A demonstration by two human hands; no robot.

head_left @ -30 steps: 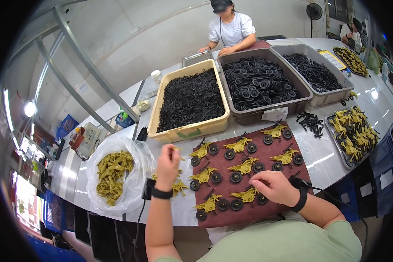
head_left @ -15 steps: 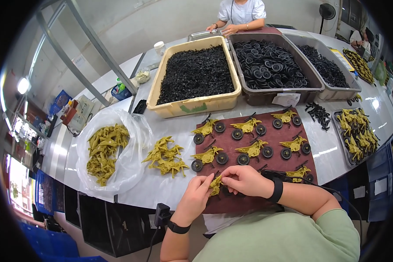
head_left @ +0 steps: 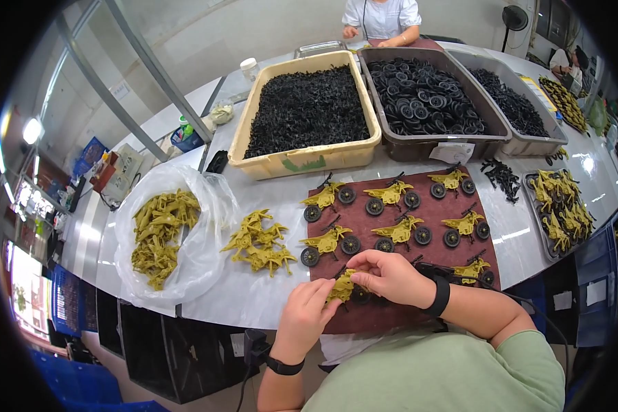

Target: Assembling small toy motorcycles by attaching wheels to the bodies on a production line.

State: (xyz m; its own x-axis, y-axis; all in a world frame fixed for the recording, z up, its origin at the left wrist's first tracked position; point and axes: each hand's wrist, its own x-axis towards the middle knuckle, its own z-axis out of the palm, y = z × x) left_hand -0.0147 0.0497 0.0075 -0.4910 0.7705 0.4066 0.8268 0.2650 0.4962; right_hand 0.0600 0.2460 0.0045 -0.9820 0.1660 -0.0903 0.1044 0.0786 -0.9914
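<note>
Near the front edge of a dark red cloth [head_left: 432, 192], my left hand [head_left: 305, 314] is closed around the left side of a yellow toy motorcycle body [head_left: 339, 289]. My right hand [head_left: 388, 280] pinches the same body from the right, its thumb and forefinger together at the top. A black wheel shows just under the right fingers. Beyond my hands, several yellow toy motorcycles [head_left: 391, 195] with black wheels and handlebars lie in rows on the cloth. Part of the nearest row is hidden by my right hand and forearm.
Loose yellow bodies [head_left: 259, 242] lie left of the cloth, beside a clear bag [head_left: 216, 206] of more. Behind stand a cream bin [head_left: 309, 162] of small black parts, a brown bin [head_left: 419, 148] of wheels and a grey bin [head_left: 529, 147]. A full metal tray [head_left: 555, 255] is at right.
My right fingers have shifted slightly up on the yellow body, and my left hand has dropped a little. Across the table, the other person's hands have moved apart.
</note>
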